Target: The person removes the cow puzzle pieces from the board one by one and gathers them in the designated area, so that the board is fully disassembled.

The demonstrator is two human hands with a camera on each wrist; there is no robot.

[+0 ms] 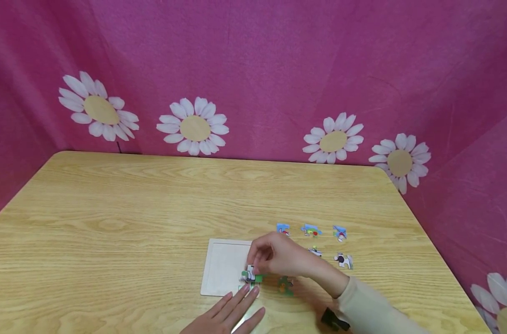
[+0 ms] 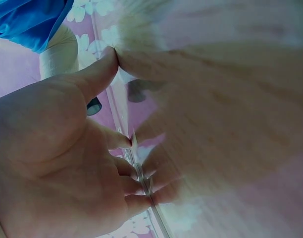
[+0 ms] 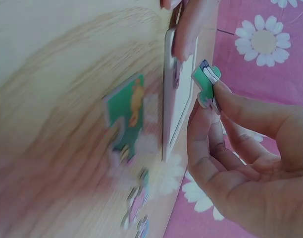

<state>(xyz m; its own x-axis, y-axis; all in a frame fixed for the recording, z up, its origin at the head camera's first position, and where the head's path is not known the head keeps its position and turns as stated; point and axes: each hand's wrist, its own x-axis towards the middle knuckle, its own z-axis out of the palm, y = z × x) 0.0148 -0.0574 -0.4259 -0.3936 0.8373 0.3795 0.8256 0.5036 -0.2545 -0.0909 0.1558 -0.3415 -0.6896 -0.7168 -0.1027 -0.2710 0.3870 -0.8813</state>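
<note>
My right hand pinches a green and white jigsaw piece between thumb and fingers, over the right part of a pale puzzle board. In the right wrist view the piece is tilted and apart from the board. My left hand lies with fingers straight, its fingertips at the board's near edge. Beneath them a piece is partly visible in the near right part of the board. The left wrist view shows the palm and its mirrored image on the glossy surface.
Right of the board lie several loose pieces: blue-topped ones in a far row, such as one piece, a black and white one, and a green one near the right forearm. A pink flowered cloth hangs behind the wooden table.
</note>
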